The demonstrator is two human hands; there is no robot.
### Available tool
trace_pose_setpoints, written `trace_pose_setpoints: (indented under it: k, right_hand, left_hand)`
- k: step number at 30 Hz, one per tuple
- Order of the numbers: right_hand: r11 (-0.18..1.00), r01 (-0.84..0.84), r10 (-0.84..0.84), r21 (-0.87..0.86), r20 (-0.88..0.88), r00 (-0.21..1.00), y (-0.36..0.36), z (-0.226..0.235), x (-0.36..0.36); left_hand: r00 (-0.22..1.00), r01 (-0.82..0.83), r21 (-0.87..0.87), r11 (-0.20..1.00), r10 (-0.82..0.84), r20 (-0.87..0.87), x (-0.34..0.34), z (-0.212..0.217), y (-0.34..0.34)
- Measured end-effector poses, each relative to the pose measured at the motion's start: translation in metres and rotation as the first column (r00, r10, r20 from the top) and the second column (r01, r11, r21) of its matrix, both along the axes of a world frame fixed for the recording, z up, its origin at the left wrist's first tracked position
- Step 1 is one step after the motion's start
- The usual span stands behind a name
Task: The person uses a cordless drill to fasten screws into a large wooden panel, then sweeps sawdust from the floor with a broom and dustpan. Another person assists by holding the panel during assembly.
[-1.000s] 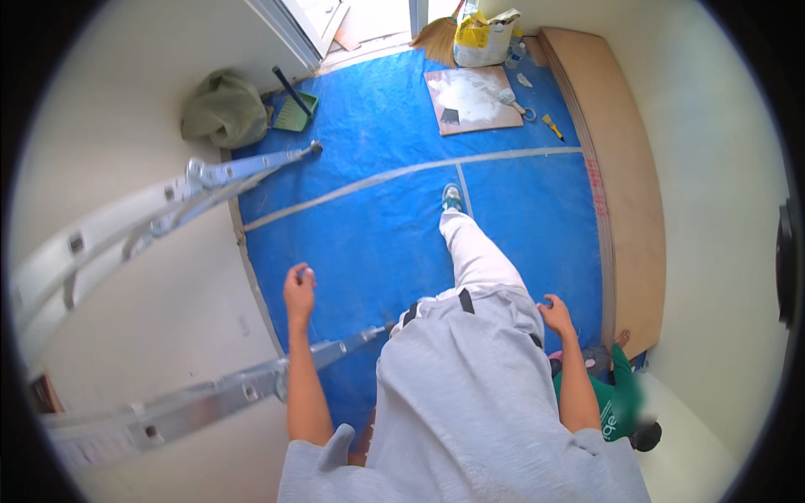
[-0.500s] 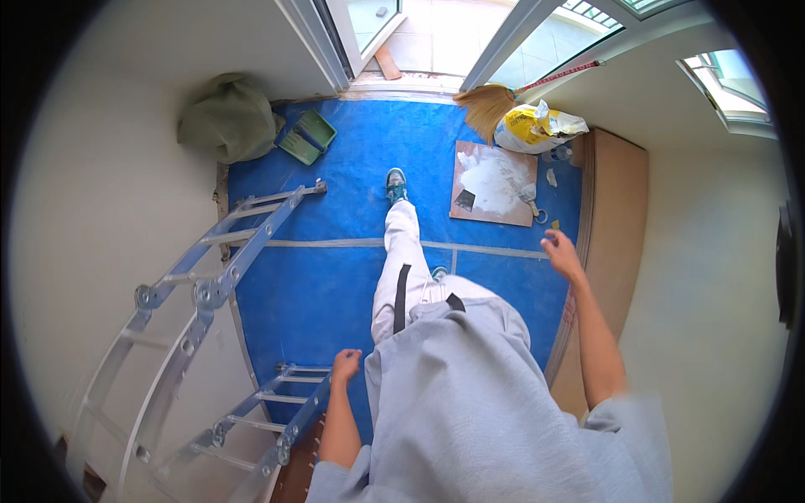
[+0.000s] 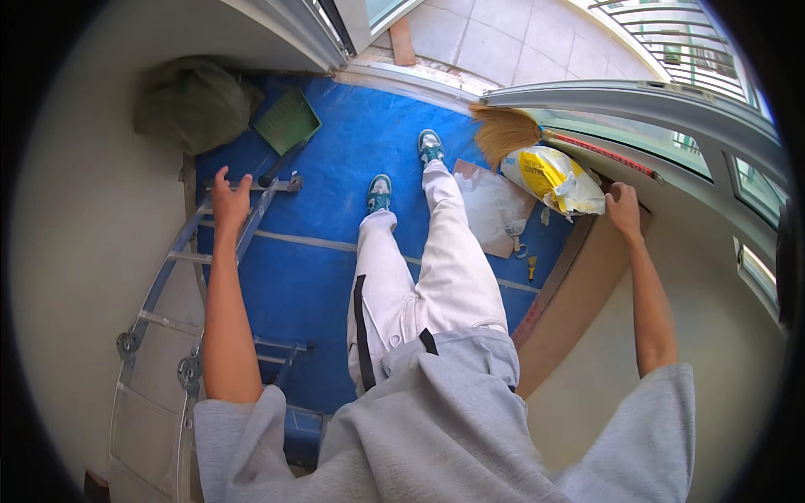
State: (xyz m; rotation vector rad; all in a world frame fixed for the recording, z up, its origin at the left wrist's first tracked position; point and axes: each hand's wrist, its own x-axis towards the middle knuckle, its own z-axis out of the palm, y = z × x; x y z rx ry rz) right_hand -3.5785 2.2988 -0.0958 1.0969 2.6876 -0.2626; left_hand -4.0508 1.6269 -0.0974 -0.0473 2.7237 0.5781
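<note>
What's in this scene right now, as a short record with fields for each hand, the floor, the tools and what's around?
Left hand: fingers spread, nothing seen in it, in front of the ladder; contact unclear
Right hand: fingers bent, nothing seen in it, nearest the sack; contact unclear
Floor: blue sheet
Tools: green dustpan, broom, brush
On the sheet: board smeared white
Right side: long brown panel
Far end: pale tiles beyond the sheet
</note>
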Motion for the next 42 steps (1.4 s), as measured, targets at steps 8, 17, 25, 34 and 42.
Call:
trace_pose_setpoints:
  k: [8,17,25,34,42]
  right_hand:
    - [0.943,-0.292,0.129,0.159,0.635,0.761,0.164,-0.111,-0.033]
    - [0.985,-0.137,0.174,-0.108,0.622,0.763,0.23,-0.156,-0.01]
    - [0.941,-0.179,0.312,-0.287,0.532,0.787,0.134,-0.089,-0.083]
    - [0.712,-0.7,0.657,-0.045,0.395,0.643,-0.161,0.097,-0.097]
    - [0.352,-0.934,0.912,-0.064,0.247,0.327,-0.44,0.115,0.007]
  left_hand:
    - [0.891,-0.137,-0.364,0.921,0.275,0.36,-0.018,-0.153,0.053]
    - [0.7,-0.169,-0.386,0.907,0.386,0.601,0.046,-0.143,0.096]
    - [0.569,-0.418,-0.215,0.883,0.439,0.696,0.203,-0.048,0.093]
    - [0.544,-0.61,-0.132,0.781,0.534,0.647,0.492,-0.001,0.029]
    - [0.377,-0.891,0.057,0.45,0.666,0.643,0.762,0.065,-0.094]
